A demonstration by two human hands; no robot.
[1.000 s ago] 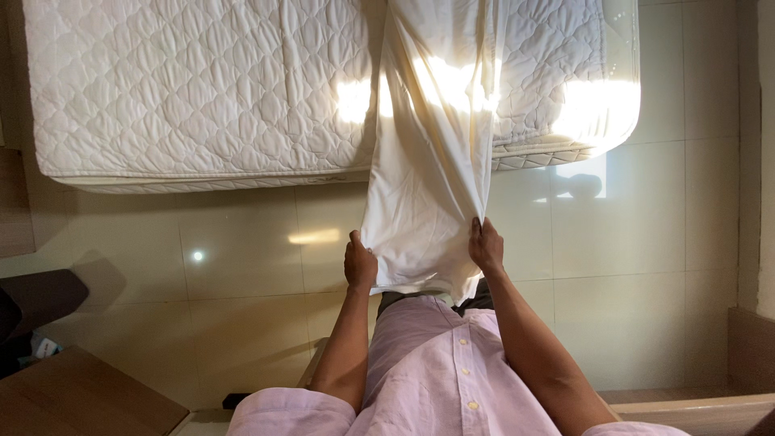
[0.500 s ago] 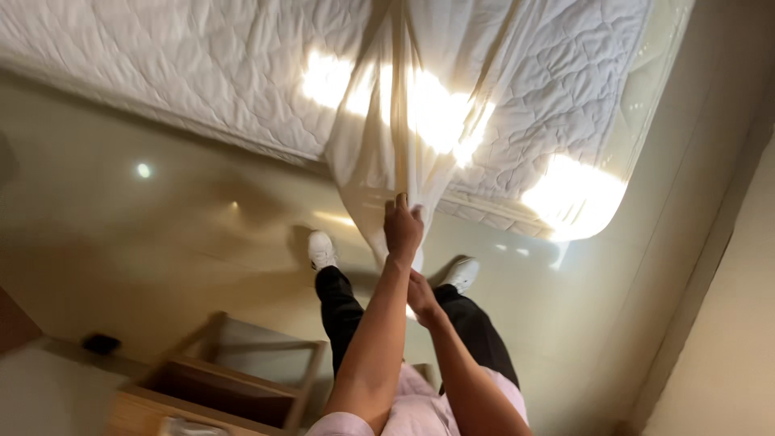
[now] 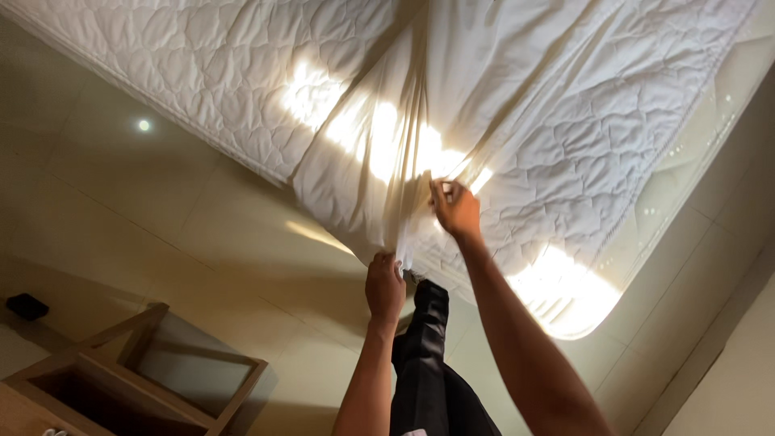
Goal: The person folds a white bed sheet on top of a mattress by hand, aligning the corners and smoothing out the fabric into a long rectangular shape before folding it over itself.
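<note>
Tiled floor (image 3: 202, 234), quilted mattress (image 3: 202, 73). White sheet (image 3: 379, 161) bunched over mattress edge. Left hand (image 3: 385, 287) grip clamped on sheet hem; right hand (image 3: 457, 208) grip pinching folds higher. Advise even tension, hem kept off floor.

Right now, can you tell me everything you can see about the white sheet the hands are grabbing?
The white sheet is thin, plain cloth, creased into long folds that run toward the hands. It lies over the quilted mattress and hangs past its edge. Sunny patches glow on it. The left hand grips the bunched lower end below the edge, and the right hand pinches a fold higher up on the mattress.
</note>
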